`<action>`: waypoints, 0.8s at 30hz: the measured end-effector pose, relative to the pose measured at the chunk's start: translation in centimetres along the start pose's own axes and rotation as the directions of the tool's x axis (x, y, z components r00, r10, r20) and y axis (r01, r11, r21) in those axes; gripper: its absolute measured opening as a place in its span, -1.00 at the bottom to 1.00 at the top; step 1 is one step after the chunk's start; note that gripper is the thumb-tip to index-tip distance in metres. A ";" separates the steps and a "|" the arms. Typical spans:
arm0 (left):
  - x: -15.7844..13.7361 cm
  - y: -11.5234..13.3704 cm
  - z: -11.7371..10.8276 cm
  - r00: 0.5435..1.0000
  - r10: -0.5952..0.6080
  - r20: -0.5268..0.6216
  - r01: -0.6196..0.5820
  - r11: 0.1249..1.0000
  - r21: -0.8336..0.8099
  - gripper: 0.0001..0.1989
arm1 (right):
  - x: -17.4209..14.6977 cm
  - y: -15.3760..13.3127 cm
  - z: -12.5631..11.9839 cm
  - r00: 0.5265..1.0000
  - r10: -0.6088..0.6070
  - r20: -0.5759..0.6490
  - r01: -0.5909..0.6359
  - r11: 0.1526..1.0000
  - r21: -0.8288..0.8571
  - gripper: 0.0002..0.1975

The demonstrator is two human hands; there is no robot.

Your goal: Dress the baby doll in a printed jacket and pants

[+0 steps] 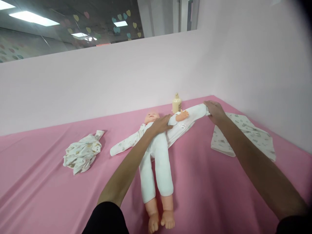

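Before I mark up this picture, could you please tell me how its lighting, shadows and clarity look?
Head view, upper left: the large light panel is washed out to white; head view, upper right: a dark, blurred edge cuts the corner; head view, lower middle: soft shadow beside the doll on the pink sheet.

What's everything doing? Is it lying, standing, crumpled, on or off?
Doll, lying on its back
Shirt, on one doll arm only
Left hand, touching the doll's upper body
Right hand, gripping the shirt
Bottle, standing upright
Left cloth, crumpled
Right cloth, spread out
Pink sheet, wrinkled
Ceiling lights, on
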State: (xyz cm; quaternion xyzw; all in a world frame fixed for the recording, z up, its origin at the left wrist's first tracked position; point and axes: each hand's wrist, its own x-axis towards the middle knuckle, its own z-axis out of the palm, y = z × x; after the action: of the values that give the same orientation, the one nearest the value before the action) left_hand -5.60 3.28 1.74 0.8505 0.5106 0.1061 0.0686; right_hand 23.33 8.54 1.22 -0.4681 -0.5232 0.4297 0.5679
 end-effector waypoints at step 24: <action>1.1 0.5 1.4 0.997 -0.075 0.023 0.074 0.996 0.048 -0.50 | -3.4 5.8 3.3 0.975 0.022 0.221 0.197 0.374 -0.906 -0.61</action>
State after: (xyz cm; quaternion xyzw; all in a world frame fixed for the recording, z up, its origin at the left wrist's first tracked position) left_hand -4.28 4.02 0.64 0.8335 0.5433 0.0811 0.0588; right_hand 19.77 6.64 -5.08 -0.6315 -0.7506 0.0780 0.1782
